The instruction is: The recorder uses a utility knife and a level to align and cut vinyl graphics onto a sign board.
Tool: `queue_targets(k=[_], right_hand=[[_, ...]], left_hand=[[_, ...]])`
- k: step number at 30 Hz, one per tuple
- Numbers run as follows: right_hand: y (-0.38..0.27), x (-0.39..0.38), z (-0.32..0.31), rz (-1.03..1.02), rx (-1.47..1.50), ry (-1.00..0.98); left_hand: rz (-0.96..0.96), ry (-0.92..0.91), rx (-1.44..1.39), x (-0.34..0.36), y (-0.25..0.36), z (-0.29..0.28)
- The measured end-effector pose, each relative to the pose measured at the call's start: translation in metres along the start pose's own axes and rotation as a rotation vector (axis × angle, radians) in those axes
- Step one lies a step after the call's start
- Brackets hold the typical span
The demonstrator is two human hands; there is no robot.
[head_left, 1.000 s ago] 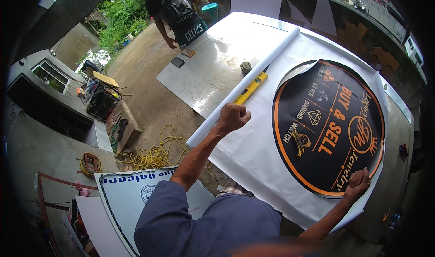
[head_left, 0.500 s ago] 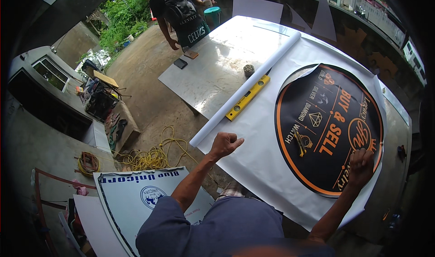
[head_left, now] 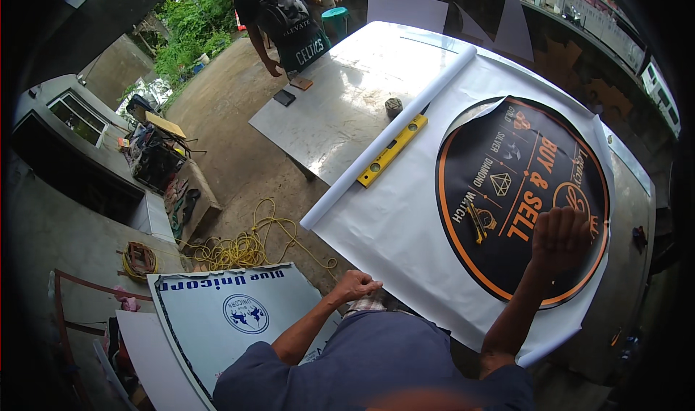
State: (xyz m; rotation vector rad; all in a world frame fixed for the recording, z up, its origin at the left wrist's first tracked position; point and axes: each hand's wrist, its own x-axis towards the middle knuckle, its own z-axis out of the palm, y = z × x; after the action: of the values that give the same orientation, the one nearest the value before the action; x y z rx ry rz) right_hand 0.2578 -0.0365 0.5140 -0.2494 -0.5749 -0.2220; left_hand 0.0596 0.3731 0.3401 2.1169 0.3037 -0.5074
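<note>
A round black sign print (head_left: 507, 172) with orange lettering and an orange border lies on a broad white sheet (head_left: 405, 230). Over its lower right part, my right hand (head_left: 561, 238) is closed, with the back of the hand showing and the fingertips hidden. My left hand (head_left: 355, 286) is closed near my body, its fingertips by the sheet's near edge; whether they pinch it is unclear. A slim yellow tool (head_left: 475, 224), perhaps a cutter, rests on the print. A yellow spirit level (head_left: 393, 152) lies beside the sheet's rolled-up left edge (head_left: 405, 125).
The sheet covers much of a metal-topped table (head_left: 318, 121); a dark roundish object (head_left: 393, 107) and a phone (head_left: 284, 97) sit on it. A person (head_left: 279, 20) stands at the far left corner. Yellow rope (head_left: 235, 250) and a printed board (head_left: 217, 324) lie to my left.
My left hand has drawn back from above the sheet to its near edge. The right hand has moved slightly up and left over the print, still closed.
</note>
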Motion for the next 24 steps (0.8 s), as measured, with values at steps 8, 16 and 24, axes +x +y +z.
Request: queue_targets(k=[8, 16, 24], right_hand=[[0.023, 0.012, 0.012, 0.210, -0.035, -0.385], [0.027, 0.006, 0.011, 0.186, -0.024, -0.381], [0.035, 0.007, 0.015, 0.109, 0.092, -0.166]], left_hand=[[-0.014, -0.278, 0.440, -0.014, -0.076, 0.009], [-0.468, -0.125, 0.186, -0.038, -0.156, 0.023], [-0.655, -0.134, 0.070, -0.057, -0.197, 0.026]])
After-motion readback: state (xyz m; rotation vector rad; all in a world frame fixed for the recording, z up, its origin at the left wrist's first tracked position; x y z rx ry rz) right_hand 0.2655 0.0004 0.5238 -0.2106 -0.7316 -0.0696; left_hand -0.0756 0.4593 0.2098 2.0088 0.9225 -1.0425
